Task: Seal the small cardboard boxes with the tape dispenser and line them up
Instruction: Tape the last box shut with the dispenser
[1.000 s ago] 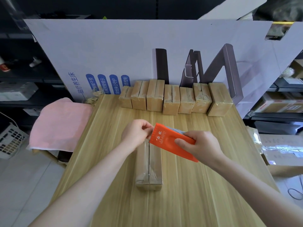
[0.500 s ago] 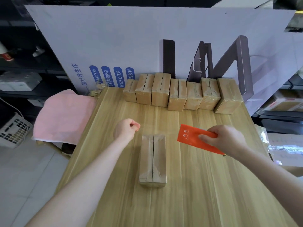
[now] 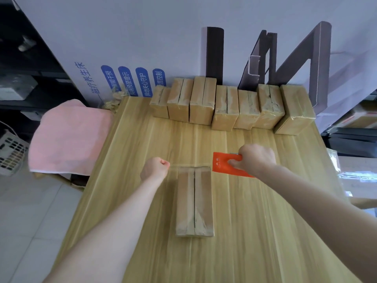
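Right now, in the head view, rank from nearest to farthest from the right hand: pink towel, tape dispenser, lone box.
1. The tape dispenser, gripped in the right hand.
2. The lone box, just left of it.
3. The pink towel, far left.

clear tape (image 3: 173,166) barely visible, dispenser (image 3: 222,164) half hidden

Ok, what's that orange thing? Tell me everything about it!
The tape dispenser is flat and bright orange, plastic-looking, with small pale markings near its left edge. The right hand grips its right end, hiding that part. It is held just right of the far end of the cardboard box. A faint clear tape strip seems to stretch from it to the left hand.
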Demonstrator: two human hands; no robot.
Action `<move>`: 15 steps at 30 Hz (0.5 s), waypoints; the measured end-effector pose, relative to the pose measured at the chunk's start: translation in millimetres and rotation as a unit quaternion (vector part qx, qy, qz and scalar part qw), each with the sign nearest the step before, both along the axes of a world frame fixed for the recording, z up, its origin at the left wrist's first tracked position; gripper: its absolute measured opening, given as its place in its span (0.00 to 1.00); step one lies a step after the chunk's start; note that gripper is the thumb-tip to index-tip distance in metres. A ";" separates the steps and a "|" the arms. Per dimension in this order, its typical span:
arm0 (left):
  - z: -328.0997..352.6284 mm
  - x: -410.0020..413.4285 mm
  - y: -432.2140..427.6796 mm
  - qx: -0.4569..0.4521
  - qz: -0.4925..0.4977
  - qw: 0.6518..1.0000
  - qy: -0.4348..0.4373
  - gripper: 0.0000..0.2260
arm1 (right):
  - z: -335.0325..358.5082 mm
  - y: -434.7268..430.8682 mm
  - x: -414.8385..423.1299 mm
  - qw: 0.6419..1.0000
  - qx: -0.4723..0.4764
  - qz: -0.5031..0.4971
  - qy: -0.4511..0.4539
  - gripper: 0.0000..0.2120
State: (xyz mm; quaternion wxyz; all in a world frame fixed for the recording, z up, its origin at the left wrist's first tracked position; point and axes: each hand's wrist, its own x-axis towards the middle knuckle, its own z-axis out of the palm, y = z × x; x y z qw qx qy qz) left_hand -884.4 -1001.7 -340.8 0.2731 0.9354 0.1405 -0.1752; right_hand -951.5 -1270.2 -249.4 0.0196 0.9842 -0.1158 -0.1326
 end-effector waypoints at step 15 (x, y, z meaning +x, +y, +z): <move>-20.6 -10.2 -33.5 -0.019 0.028 0.999 -0.013 0.23 | -21.9 4.3 -22.6 0.986 0.096 -0.139 0.010 0.21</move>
